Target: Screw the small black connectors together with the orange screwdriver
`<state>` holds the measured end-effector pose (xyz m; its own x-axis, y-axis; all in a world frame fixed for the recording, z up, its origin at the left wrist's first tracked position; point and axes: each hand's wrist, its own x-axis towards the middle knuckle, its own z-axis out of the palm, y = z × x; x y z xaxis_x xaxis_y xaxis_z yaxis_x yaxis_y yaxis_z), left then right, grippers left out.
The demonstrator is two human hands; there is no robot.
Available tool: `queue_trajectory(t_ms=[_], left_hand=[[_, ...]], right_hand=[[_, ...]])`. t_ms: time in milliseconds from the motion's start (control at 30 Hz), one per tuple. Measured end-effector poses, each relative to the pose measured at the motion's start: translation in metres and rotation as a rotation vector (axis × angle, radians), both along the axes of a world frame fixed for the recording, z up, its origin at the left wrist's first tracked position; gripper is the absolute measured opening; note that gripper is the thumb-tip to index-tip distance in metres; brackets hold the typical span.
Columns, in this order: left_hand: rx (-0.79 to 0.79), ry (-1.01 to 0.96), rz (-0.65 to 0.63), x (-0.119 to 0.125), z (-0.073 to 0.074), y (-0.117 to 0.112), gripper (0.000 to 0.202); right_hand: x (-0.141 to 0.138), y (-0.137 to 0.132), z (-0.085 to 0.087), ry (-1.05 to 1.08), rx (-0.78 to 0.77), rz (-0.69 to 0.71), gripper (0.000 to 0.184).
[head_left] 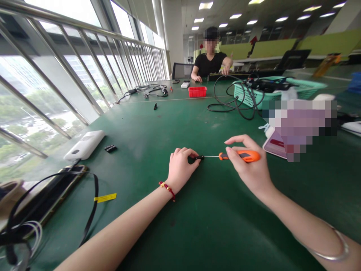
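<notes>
My right hand (248,165) grips an orange-handled screwdriver (245,155), held level over the green table (197,226). The thin shaft points left. Its tip meets a small black part (198,157) that my left hand (180,167) pinches in curled fingers, resting on the table. A red bead bracelet sits on my left wrist and a silver bangle on my right forearm.
A white power bank (84,145) and a small black piece (110,148) lie at left. Black cables and a phone-like device (50,195) fill the near left. Across the table sit a red bin (197,91), a teal basket (254,94) with cables, and a person in black (210,62).
</notes>
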<state>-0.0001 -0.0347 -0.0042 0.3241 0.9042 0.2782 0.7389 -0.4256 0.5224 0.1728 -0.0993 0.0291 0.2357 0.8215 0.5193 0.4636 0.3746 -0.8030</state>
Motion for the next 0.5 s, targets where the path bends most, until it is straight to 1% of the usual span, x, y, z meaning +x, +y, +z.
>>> queue_trajectory(t_ms=[167, 233, 333, 400, 500], left_hand=[[-0.009, -0.061, -0.028, -0.0009, -0.0005, 0.0015, 0.004], [-0.011, -0.071, -0.030, -0.0007, -0.0009, 0.0016, 0.003], [-0.014, -0.074, -0.025, -0.0002, -0.0005, 0.0011, 0.002], [-0.019, -0.071, -0.019, 0.0001, 0.0001, 0.0006, 0.002], [-0.020, -0.068, -0.017, 0.0003, 0.0007, 0.0001, 0.003]], right_hand=[[-0.0002, -0.0008, 0.0014, -0.003, 0.012, -0.011, 0.010], [-0.0004, -0.0001, 0.0004, 0.011, 0.036, -0.019, 0.014], [-0.0002, 0.0023, -0.0024, 0.057, 0.083, -0.008, 0.029], [0.0002, 0.0038, -0.0037, 0.088, 0.103, -0.004, 0.035], [0.0004, 0.0035, -0.0031, 0.084, 0.064, -0.020, 0.032]])
